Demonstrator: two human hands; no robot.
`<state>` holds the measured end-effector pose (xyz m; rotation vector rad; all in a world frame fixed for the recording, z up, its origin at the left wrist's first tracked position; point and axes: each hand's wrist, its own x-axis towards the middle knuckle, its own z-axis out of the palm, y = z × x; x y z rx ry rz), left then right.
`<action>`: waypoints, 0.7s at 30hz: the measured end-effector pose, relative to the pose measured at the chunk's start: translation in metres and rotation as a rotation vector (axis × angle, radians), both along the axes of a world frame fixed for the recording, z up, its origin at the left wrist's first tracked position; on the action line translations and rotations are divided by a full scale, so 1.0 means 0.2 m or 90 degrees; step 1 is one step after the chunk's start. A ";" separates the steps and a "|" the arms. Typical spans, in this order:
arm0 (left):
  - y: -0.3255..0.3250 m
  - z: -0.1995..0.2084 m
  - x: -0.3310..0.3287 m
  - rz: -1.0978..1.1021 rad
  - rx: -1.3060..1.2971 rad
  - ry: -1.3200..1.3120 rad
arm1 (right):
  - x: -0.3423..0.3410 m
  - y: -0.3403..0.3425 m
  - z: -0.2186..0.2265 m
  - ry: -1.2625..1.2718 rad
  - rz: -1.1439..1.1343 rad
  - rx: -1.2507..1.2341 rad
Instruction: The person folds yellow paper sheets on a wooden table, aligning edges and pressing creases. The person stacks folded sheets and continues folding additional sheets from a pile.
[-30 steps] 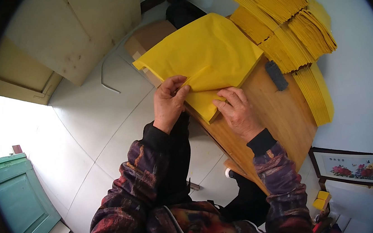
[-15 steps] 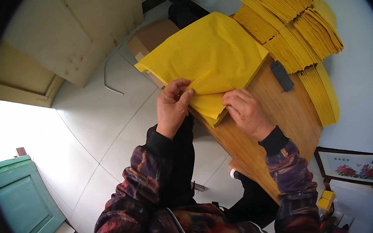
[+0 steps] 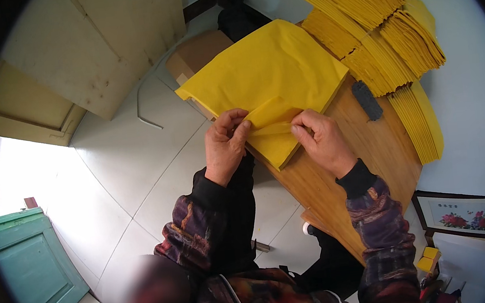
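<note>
A broad piece of yellow cloth (image 3: 274,59), felt-like, lies over the near-left end of the wooden table. Its near corner hangs at the table's edge, and a flap of it is lifted and folded between my two hands. My left hand (image 3: 225,147) pinches the left end of that flap between thumb and fingers. At the right end, my right hand (image 3: 327,142) grips the cloth's edge with thumb and bent forefinger. Whether the cloth is one sheet or several layers I cannot tell.
Stacks of folded yellow cloth (image 3: 368,26) rise at the table's far right. A dark grey block (image 3: 366,100) rests on the wooden table (image 3: 367,156) beside them. Behind the cloth stands a cardboard box (image 3: 199,50). A framed flower picture (image 3: 468,216) stands at lower right.
My right hand has shifted slightly up and right, its thumb now on top of the cloth's edge. The flap between my hands stands more open. A blurred round shape has appeared at lower left.
</note>
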<state>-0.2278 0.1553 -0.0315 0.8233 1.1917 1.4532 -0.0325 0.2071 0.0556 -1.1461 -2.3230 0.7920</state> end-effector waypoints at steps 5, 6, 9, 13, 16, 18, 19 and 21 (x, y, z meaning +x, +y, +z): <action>-0.02 -0.02 0.00 -0.007 0.051 0.060 | -0.04 0.02 -0.01 0.024 -0.080 0.019; -0.02 -0.02 0.02 -0.003 0.064 0.037 | -0.05 0.02 -0.02 0.024 -0.087 0.014; -0.01 -0.03 0.04 0.013 0.072 -0.009 | -0.06 0.03 -0.03 0.051 -0.100 0.054; 0.00 -0.01 0.03 0.013 -0.005 -0.008 | -0.02 -0.03 -0.02 0.027 -0.100 0.219; 0.00 0.00 0.02 0.024 -0.020 -0.012 | 0.04 -0.14 -0.02 -0.095 -0.011 0.241; 0.00 0.01 0.02 0.024 -0.013 -0.017 | 0.07 -0.20 -0.04 -0.194 0.059 0.236; 0.00 0.01 0.03 0.023 -0.008 -0.021 | 0.07 -0.22 -0.06 -0.223 0.066 0.236; 0.00 0.01 0.03 0.022 0.000 -0.031 | 0.08 -0.20 -0.09 -0.235 0.075 0.272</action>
